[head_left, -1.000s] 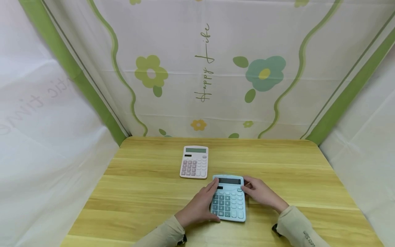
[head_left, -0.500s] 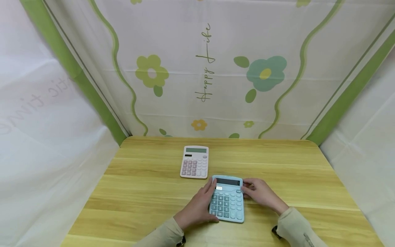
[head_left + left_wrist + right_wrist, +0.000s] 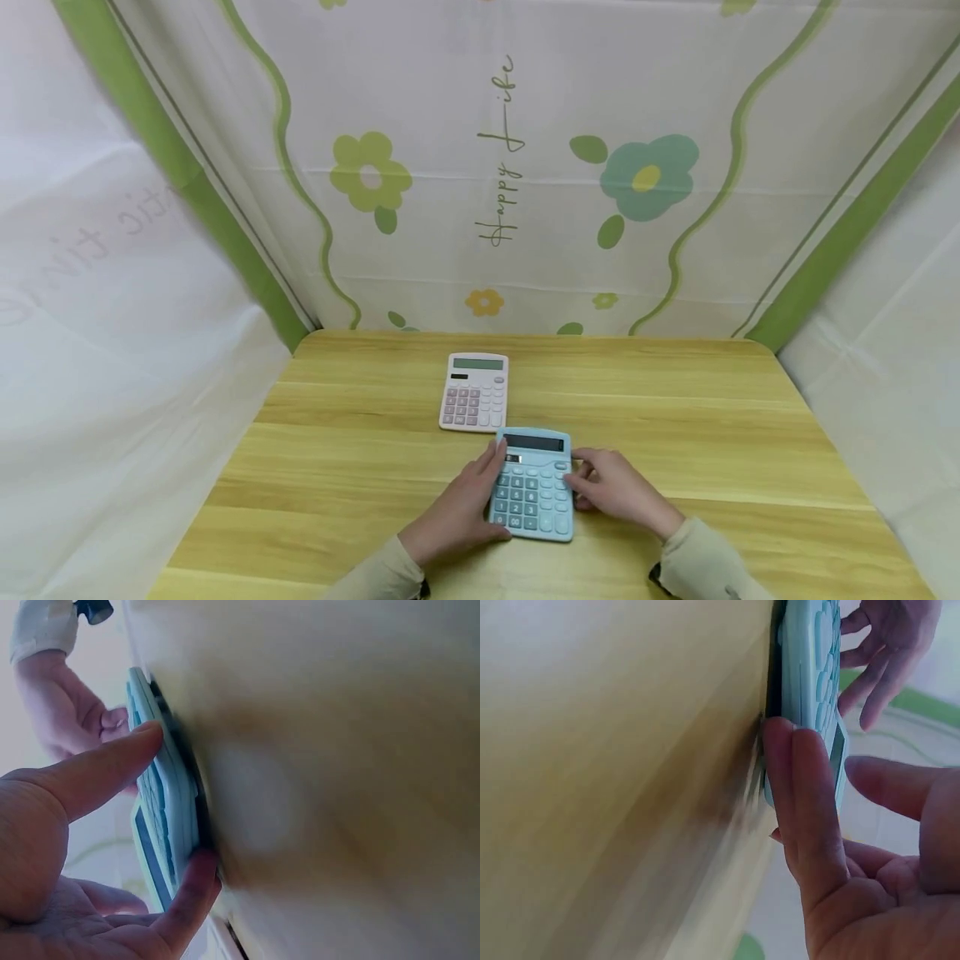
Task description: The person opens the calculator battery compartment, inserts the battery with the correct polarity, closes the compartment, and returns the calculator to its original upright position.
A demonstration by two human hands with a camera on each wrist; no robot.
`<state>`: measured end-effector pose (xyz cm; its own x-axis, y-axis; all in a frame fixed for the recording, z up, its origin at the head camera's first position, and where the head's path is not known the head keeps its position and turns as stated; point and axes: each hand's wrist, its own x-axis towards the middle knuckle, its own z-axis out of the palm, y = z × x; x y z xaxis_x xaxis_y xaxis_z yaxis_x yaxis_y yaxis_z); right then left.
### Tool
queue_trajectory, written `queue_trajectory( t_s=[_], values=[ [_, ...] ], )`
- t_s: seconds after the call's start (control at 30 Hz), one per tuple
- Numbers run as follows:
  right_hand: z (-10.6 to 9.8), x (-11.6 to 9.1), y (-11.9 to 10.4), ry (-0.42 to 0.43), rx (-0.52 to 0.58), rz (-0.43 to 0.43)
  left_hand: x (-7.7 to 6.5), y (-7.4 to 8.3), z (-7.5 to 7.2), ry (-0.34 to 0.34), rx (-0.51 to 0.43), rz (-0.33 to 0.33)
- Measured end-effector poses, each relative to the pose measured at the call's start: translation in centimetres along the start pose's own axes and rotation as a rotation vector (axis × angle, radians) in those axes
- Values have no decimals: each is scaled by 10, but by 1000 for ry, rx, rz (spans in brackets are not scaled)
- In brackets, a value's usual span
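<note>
A light blue desk calculator [image 3: 534, 487], keys and display facing up, is at the near middle of the wooden table. My left hand [image 3: 456, 510] holds its left side, fingers along the upper left edge and thumb at the lower left corner. On the opposite side my right hand [image 3: 621, 490] grips the right edge, thumb near the keys. In the left wrist view the calculator [image 3: 174, 799] is seen edge-on between thumb and finger. Two fingers touch the side of the calculator [image 3: 801, 671] in the right wrist view, with a dark gap beneath it.
A pale pink calculator [image 3: 474, 392] lies behind the blue one, its near edge close to the blue one's top. White curtains [image 3: 555, 100] with printed flowers stand behind the table [image 3: 315, 467] and on both sides.
The blue calculator has moved left, with both hands moving along with it. It now sits nearly in front of the pink calculator, which has stayed in place.
</note>
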<state>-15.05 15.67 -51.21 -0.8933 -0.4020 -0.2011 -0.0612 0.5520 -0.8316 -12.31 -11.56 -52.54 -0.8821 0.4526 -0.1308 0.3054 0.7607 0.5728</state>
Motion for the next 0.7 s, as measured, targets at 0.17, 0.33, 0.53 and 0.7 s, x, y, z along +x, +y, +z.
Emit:
queue_trajectory(
  t_s=[0.17, 0.33, 0.53, 0.7],
  values=[
    [19, 13, -14, -113, -45, -78, -18, -19, -19, -16, -6, -33],
    [38, 31, -28, -163, -81, -146, -27, -37, -34, -5, 15, -52],
    [60, 52, -47, -211, -90, -168, -39, -56, -47, 44, 24, -97],
    [77, 68, -63, -270, -86, -160, -49, -69, -59, 93, 21, -158]
  ],
)
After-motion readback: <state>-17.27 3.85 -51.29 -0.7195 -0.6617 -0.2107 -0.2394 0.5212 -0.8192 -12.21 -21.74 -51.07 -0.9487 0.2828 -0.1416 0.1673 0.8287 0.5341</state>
